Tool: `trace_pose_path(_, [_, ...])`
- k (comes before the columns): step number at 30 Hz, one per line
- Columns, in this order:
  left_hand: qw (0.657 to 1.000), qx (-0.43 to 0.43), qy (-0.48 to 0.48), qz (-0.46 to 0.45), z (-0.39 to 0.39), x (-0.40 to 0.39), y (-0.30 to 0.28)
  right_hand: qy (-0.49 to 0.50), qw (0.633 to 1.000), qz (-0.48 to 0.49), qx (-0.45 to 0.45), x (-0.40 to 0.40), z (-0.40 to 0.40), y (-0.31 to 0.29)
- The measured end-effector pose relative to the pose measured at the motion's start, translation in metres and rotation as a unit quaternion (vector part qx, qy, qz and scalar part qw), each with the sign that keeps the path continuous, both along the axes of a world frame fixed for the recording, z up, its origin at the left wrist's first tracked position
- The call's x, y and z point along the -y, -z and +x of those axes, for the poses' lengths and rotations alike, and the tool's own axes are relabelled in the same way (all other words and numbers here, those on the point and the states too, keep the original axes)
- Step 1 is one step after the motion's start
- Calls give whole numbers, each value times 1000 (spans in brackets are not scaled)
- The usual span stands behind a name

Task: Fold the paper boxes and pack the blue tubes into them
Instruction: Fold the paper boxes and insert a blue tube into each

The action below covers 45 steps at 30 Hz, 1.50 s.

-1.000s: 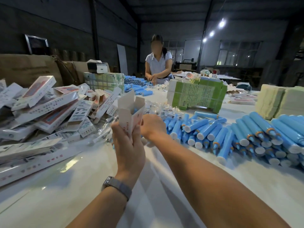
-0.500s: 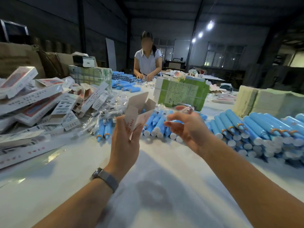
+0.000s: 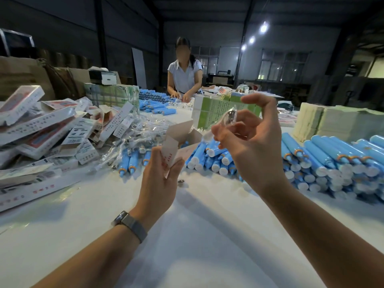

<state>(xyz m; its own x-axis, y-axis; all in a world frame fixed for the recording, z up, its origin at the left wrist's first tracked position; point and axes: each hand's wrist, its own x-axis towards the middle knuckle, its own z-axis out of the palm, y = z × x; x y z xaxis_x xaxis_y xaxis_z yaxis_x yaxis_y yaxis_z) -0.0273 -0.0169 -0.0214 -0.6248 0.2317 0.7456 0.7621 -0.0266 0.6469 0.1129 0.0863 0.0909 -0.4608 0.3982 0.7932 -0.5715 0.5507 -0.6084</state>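
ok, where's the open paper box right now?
Head view, centre-left: the open paper box is held upright in the left hand, flaps up, above the white table, in front of the blue tubes.

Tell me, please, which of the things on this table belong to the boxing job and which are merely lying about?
In the job: paper box gripped by the left hand; clear packet pinched by the right hand; blue tubes; packed boxes.
Lying about: green carton; yellowish stack.
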Motion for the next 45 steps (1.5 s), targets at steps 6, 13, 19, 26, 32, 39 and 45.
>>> trace_pose_path(6, [1000, -16, 11, -13, 7, -4, 0, -15, 998, 37, -49, 4, -2, 4])
trace_pose_path(13, [999, -6, 29, -34, 14, -7, 2, 142, 975, 171, -5, 2, -12, 25])
trace_pose_path(19, [999, -22, 27, -25, 20, -7, 0, 205, 915, 344, -47, -6, -17, 33])
trace_pose_path(26, [999, -30, 30, -21, 22, -6, -2, 237, 883, 402, -40, -17, -21, 35])
trace_pose_path(32, [999, -5, 45, -19, 22, -7, -1, 228, 907, 352, 36, -15, -21, 37])
trace_pose_path(39, [998, 9, 63, -6, 21, -6, -2, 114, 920, 340, 159, -17, -16, 33])
trace_pose_path(45, [994, -2, 111, -19, 19, -6, -1, 70, 920, 332, 197, -21, -19, 32])
